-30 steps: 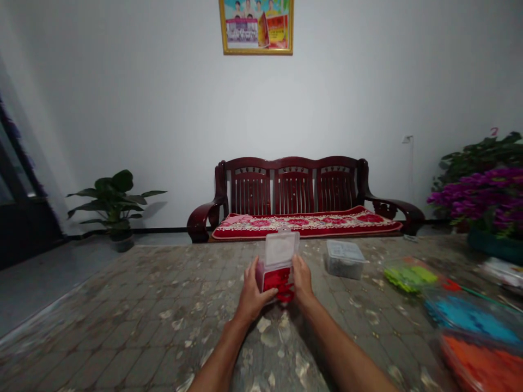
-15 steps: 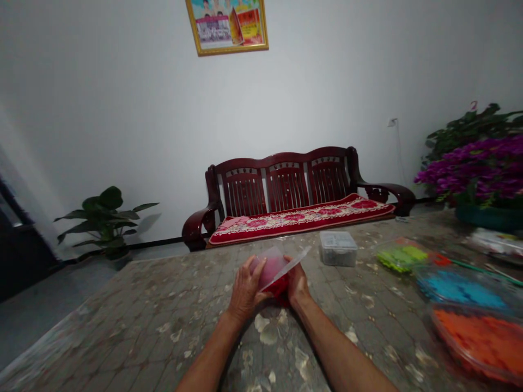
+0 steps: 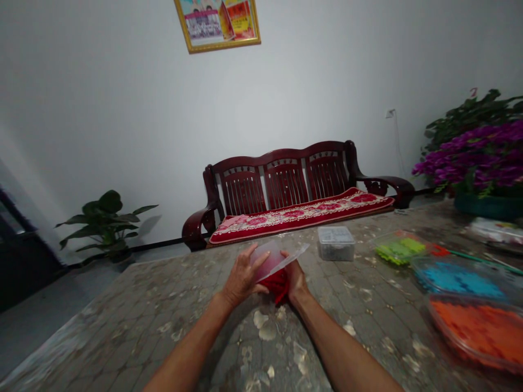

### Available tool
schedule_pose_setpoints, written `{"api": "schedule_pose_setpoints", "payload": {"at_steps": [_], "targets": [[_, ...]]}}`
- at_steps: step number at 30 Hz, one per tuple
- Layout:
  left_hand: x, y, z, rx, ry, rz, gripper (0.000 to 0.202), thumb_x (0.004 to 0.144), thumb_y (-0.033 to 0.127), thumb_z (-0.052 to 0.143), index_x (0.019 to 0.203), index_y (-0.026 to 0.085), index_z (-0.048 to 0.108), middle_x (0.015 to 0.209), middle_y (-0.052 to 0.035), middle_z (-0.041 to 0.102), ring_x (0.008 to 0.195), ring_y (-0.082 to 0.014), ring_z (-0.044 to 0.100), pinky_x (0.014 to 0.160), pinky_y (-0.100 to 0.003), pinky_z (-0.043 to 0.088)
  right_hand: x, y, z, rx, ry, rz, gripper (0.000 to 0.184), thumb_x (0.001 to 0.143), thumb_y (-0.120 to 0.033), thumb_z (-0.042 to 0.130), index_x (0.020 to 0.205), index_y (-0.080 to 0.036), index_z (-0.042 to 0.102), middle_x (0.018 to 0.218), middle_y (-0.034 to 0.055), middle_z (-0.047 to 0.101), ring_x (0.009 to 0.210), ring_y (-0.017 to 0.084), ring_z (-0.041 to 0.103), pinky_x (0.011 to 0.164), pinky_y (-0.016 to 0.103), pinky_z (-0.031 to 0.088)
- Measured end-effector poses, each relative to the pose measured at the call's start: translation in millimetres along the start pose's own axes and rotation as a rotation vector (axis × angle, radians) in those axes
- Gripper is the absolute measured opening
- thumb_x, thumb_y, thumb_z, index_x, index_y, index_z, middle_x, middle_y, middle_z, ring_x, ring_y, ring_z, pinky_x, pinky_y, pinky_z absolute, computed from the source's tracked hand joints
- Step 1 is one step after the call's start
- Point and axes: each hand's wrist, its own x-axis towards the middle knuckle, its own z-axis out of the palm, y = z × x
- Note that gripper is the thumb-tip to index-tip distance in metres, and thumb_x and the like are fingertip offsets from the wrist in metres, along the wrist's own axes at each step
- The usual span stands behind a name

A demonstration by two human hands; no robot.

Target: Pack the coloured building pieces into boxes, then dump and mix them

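Note:
Near the middle of the table, both hands are around a translucent whitish plastic sheet and a soft-looking red bundle beneath it. My left hand grips the sheet's left side, its fingers over the top and its thumb low beside the red bundle. My right hand is curled around the right side, with most of its fingers hidden behind the sheet and the bundle. One flat edge of the sheet sticks out to the upper right, above my right hand. What exactly the red bundle is, I cannot tell.
A clear lidded box stands right of my hands. Further right are clear trays of green pieces, blue pieces and orange pieces, plus purple flowers. A wooden bench is beyond the table.
My left hand's fingers have spread further apart over the sheet. More of the red bundle shows below it. The whole view has shifted slightly.

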Motion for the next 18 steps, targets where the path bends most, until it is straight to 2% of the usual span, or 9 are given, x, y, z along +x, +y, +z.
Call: {"api": "schedule_pose_setpoints", "payload": {"at_steps": [3, 5, 8, 11, 15, 18], "targets": [[5.8, 3.1, -3.3, -0.031, -0.037, 0.008, 0.103, 0.067, 0.087, 0.063, 0.150, 0.027, 0.050, 0.154, -0.0192, 0.039, 0.138, -0.0427, 0.041, 0.115, -0.059, 0.036, -1.5, -2.8, 1.7, 0.201, 0.023, 0.169, 0.042, 0.079, -0.058, 0.056, 0.102, -0.025, 0.068, 0.094, 0.0052, 0.079, 0.087, 0.028, 0.075, 0.082, 0.044, 0.060], [9.2, 6.7, -5.6, -0.057, -0.071, 0.000, 0.106, 0.065, 0.089, 0.063, 0.151, 0.028, 0.049, 0.155, -0.0186, 0.039, 0.139, -0.0434, 0.039, 0.116, -0.059, 0.034, -1.0, -3.1, 1.2, 0.233, 0.063, 0.191, 0.042, 0.076, -0.060, 0.059, 0.101, -0.027, 0.066, 0.094, 0.0038, 0.079, 0.090, 0.029, 0.074, 0.084, 0.045, 0.060], [14.8, 12.9, -9.0, -0.087, -0.083, 0.001, 0.106, 0.069, 0.087, 0.062, 0.155, 0.029, 0.042, 0.159, -0.0194, 0.033, 0.142, -0.0440, 0.036, 0.116, -0.058, 0.032, 1.7, -1.9, -1.4, 0.163, 0.110, 0.117, 0.048, 0.074, -0.067, 0.058, 0.098, -0.026, 0.066, 0.092, 0.0053, 0.078, 0.093, 0.031, 0.073, 0.083, 0.046, 0.059], [20.9, 16.9, -11.4, -0.104, -0.089, -0.014, 0.095, 0.078, 0.080, 0.062, 0.157, 0.031, 0.039, 0.164, -0.0183, 0.026, 0.145, -0.0430, 0.032, 0.117, -0.058, 0.030, 4.3, -1.5, -3.8, 0.121, 0.139, 0.026, 0.052, 0.070, -0.072, 0.061, 0.093, -0.026, 0.066, 0.094, 0.0080, 0.078, 0.096, 0.033, 0.071, 0.085, 0.046, 0.058], [27.1, 17.4, -12.3, -0.116, -0.109, -0.039, 0.082, 0.086, 0.068, 0.065, 0.156, 0.033, 0.041, 0.165, -0.0159, 0.026, 0.144, -0.0415, 0.033, 0.116, -0.057, 0.029, 5.0, -3.1, -4.7, 0.118, 0.141, -0.055, 0.054, 0.068, -0.075, 0.066, 0.092, -0.027, 0.068, 0.108, 0.0101, 0.077, 0.108, 0.033, 0.067, 0.092, 0.044, 0.055], [29.5, 17.9, -11.3, -0.107, -0.092, -0.011, 0.072, 0.091, 0.062, 0.063, 0.154, 0.034, 0.044, 0.164, -0.0144, 0.027, 0.143, -0.0398, 0.034, 0.116, -0.056, 0.030, 5.4, -3.5, -5.7, 0.107, 0.140, -0.086, 0.053, 0.070, -0.075, 0.064, 0.093, -0.028, 0.069, 0.111, 0.0109, 0.076, 0.109, 0.032, 0.066, 0.091, 0.044, 0.055]]}}
